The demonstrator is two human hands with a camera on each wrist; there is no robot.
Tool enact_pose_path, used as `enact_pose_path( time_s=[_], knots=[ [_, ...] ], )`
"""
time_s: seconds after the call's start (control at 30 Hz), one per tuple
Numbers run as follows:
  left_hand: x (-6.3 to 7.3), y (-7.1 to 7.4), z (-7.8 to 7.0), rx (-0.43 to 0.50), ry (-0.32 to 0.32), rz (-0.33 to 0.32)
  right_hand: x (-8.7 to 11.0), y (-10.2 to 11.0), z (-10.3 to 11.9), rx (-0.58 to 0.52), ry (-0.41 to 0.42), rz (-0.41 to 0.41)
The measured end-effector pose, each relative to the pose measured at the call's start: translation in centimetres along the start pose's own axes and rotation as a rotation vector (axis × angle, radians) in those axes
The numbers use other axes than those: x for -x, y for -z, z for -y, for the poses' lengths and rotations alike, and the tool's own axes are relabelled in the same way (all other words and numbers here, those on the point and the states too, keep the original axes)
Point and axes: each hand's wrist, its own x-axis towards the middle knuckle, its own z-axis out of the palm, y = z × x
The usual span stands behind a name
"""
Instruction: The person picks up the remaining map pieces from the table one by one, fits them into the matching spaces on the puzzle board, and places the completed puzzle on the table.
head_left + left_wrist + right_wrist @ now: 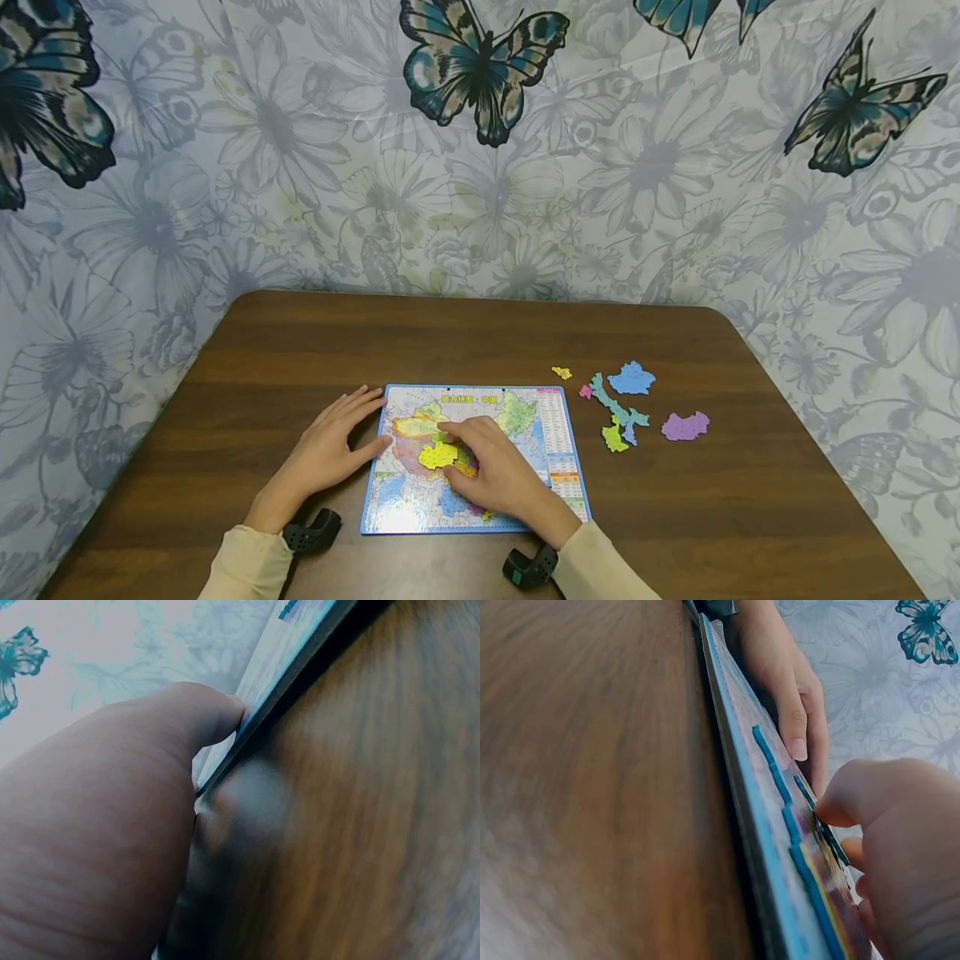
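A map puzzle board (555, 433) with a blue border lies on the table, with coloured pieces on its printed map. My right hand (495, 467) is over the middle of the board. Its thumb and index finger pinch a bright yellow puzzle piece (437, 455) from two sides, low against the map. In the right wrist view the thumb (840, 802) is right at the raised pieces. My left hand (330, 446) rests at the board's left edge, fingers extended; its thumb (217, 712) touches the border in the left wrist view.
Loose pieces lie right of the board: a blue one (632, 378), a purple one (686, 426), a long teal one (615, 407), a yellow-green one (615, 437), a small pink one (585, 391) and a small yellow one (562, 372). A butterfly-patterned wall covering (495, 217) stands behind the wooden table (300, 333).
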Motion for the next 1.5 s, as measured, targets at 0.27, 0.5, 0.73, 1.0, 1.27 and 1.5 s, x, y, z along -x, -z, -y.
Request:
enact_pose_path(
  time_s=[0.27,0.5,0.73,1.0,1.27,1.5],
  knots=[
    [0.00,0.12,0.01,0.003,0.008,0.008,-0.12,0.05,0.28,0.011,-0.032,0.046],
    [-0.10,0.09,0.11,0.008,0.012,0.017,-0.12,0.07,0.25,-0.002,-0.028,0.032],
    [-0.12,-0.04,0.18,0.009,0.021,0.025,-0.05,0.01,0.12,-0.003,-0.026,0.014],
    [-0.13,-0.08,0.17,0.009,0.025,0.030,-0.01,-0.02,0.09,0.010,-0.021,0.013],
    [-0.17,-0.06,0.12,0.012,0.019,0.031,0.00,-0.01,-0.04,0.011,0.011,-0.003],
    [-0.23,0.01,0.14,0.005,0.012,0.018,-0.13,0.00,-0.15,0.020,0.036,-0.025]
  ],
)
